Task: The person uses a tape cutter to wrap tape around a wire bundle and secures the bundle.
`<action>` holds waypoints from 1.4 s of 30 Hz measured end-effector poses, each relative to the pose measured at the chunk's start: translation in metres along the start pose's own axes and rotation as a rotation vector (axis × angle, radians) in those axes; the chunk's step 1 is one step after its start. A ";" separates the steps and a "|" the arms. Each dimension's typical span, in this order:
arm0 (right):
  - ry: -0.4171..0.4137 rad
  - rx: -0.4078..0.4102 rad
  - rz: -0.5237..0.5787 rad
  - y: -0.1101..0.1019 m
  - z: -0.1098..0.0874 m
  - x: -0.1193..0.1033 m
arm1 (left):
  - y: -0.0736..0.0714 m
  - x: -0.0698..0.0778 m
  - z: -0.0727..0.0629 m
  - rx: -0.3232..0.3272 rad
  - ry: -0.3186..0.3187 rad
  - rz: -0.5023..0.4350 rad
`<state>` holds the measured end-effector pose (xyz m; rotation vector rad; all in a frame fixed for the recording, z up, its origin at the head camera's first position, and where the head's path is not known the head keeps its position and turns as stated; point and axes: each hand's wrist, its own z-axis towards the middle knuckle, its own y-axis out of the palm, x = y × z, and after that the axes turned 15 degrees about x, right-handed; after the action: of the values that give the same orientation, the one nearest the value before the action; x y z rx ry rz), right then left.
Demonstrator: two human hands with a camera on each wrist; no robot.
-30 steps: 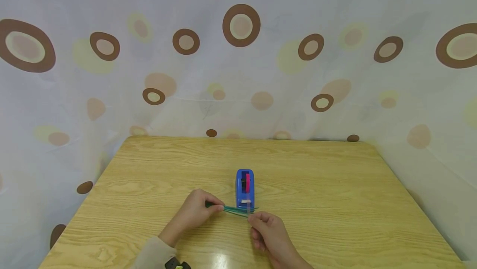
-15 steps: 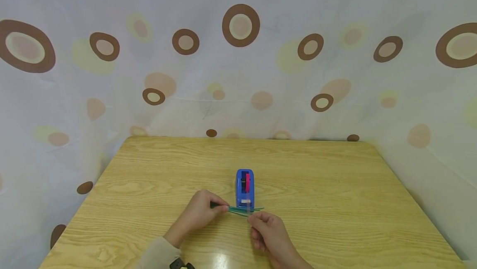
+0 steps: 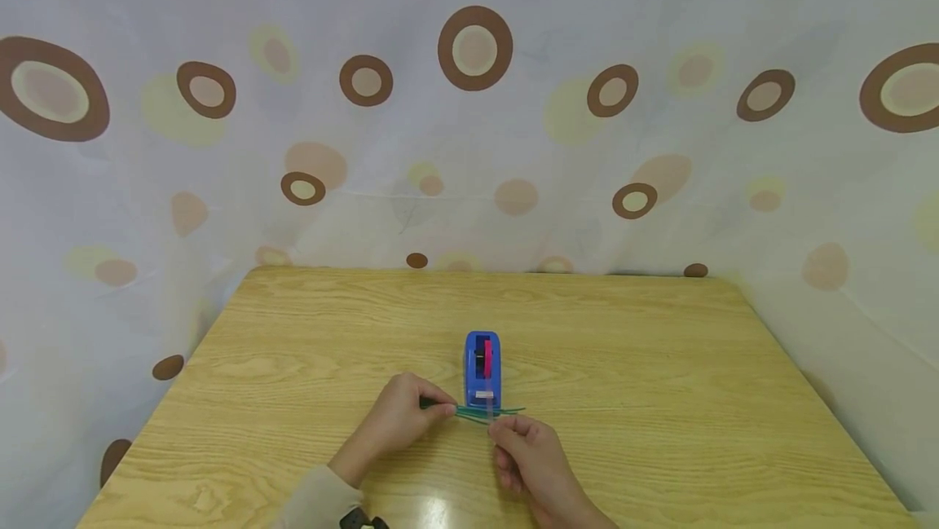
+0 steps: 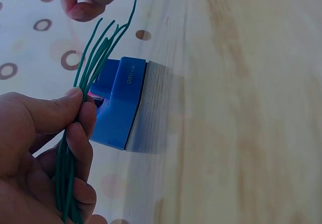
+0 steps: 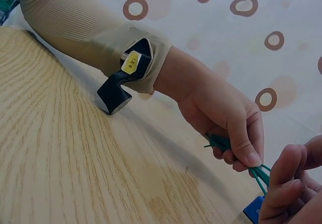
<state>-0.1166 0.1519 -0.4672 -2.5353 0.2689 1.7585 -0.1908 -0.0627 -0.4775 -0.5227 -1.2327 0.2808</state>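
Note:
My left hand [image 3: 398, 415] grips a bundle of thin green wire-like strands [image 4: 64, 166], thumb and forefinger pinching it near the front. The loose ends fan out to the right and lie across a strip of clear tape [image 3: 489, 407], seen from above. That strip runs from a blue tape dispenser [image 3: 472, 382] toward my right hand [image 3: 534, 457], whose thumb and forefinger pinch its end. A pink-cored roll [image 3: 487, 359] sits in the dispenser. In the right wrist view, short strand ends stick out behind the left hand [image 5: 221, 110]. Whether the strands touch the tape cannot be told.
The dispenser stands on a wooden table [image 3: 623, 358], just beyond both hands. A patterned white curtain [image 3: 528, 138] hangs behind the table and along its sides. A dark wrist device [image 5: 138, 65] is strapped over the left sleeve [image 5: 75, 27].
My left hand has shifted a little to the right, carrying the green strands so that their ends reach farther past the tape strip. The right hand and dispenser have stayed in place.

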 end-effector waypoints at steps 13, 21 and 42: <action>0.006 -0.004 -0.003 0.000 0.000 0.000 | 0.008 0.007 0.000 0.006 0.016 0.005; 0.002 -0.005 0.011 0.000 0.001 0.001 | 0.011 0.011 -0.001 0.008 0.006 0.009; 0.002 -0.023 -0.010 -0.001 0.002 0.002 | 0.019 0.017 -0.004 0.022 -0.038 -0.014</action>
<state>-0.1178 0.1529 -0.4697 -2.5496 0.2367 1.7654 -0.1800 -0.0392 -0.4745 -0.4915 -1.2681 0.2934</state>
